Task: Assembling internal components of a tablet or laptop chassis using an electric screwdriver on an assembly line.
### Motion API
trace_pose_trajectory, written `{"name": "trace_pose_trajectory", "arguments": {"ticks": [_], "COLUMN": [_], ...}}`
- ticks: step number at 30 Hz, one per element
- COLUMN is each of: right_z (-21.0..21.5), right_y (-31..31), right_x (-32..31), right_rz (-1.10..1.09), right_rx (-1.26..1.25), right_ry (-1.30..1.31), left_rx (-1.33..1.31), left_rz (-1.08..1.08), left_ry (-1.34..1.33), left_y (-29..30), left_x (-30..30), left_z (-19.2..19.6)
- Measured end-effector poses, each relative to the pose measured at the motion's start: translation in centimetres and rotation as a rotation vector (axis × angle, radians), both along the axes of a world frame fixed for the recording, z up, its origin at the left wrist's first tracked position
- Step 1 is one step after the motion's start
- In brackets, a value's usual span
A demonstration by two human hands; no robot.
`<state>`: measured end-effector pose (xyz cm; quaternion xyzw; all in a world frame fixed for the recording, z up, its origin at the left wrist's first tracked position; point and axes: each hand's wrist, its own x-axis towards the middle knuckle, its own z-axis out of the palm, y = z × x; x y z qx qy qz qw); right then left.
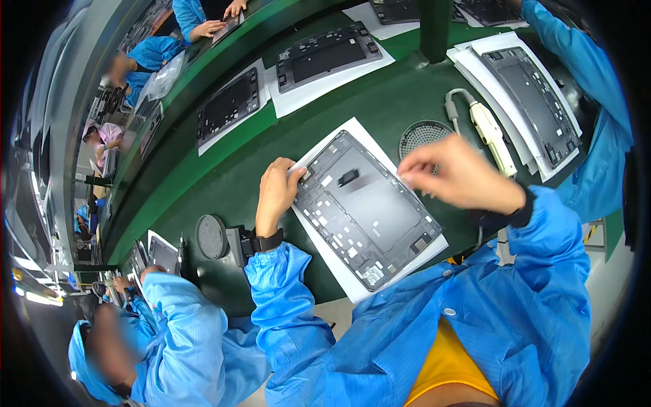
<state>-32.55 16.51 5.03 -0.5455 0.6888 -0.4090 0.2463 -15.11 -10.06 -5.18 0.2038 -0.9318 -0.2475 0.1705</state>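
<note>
Your blue sleeves frame a dark tablet frame [366, 210] lying on white paper on the green worktop. Your left hand [277, 193] presses its near-left corner, grip closed on the edge; your right hand [461, 175] hovers over its far-right edge, fingertips pinched, contents unclear. It looks thin, stiff and fragile, so hold it by the rim.

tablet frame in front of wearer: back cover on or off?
Off. The tablet frame lies flat on white paper, inner brackets and components exposed.
</note>
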Motion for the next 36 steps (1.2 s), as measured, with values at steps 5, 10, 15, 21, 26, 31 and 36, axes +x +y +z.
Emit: {"name": "trace_pose_trajectory", "arguments": {"ticks": [5, 10, 15, 21, 26, 31, 36], "right_z": [-4.5, -4.7, -8.0, -10.9, -11.9, -4.1, -1.7], "right_y": [2.5, 6.8, 9.8, 11.1, 12.6, 17.1, 22.7], "right_x": [3.0, 3.9, 4.8, 4.5, 4.9, 4.4, -1.2], "right_rz": [0.024, -0.265, -0.484, -0.185, 0.028, -0.219, -0.687], "right_rx": [0.143, 0.164, 0.076, -0.274, -0.324, -0.307, -0.504], "right_ry": [0.056, -0.141, -0.363, -1.176, -1.418, -1.144, -0.769], "left_rx": [0.154, 0.453, 0.569, 0.628, 0.516, 0.626, 0.558], "left_rz": [0.068, 0.034, 0.087, -0.032, -0.127, -0.248, -0.401], "left_ry": [-0.057, 0.07, 0.152, 0.277, 0.258, 0.223, 0.176], "left_y": [1.0, 0.4, -0.4, 1.3, 2.8, 6.0, 12.1], "left_x": [0.5, 1.7, 2.2, -0.8, -2.6, -8.0, -18.3], "left_z": [0.6, -0.7, -1.4, 1.8, 6.7, 10.0, 11.3]}}
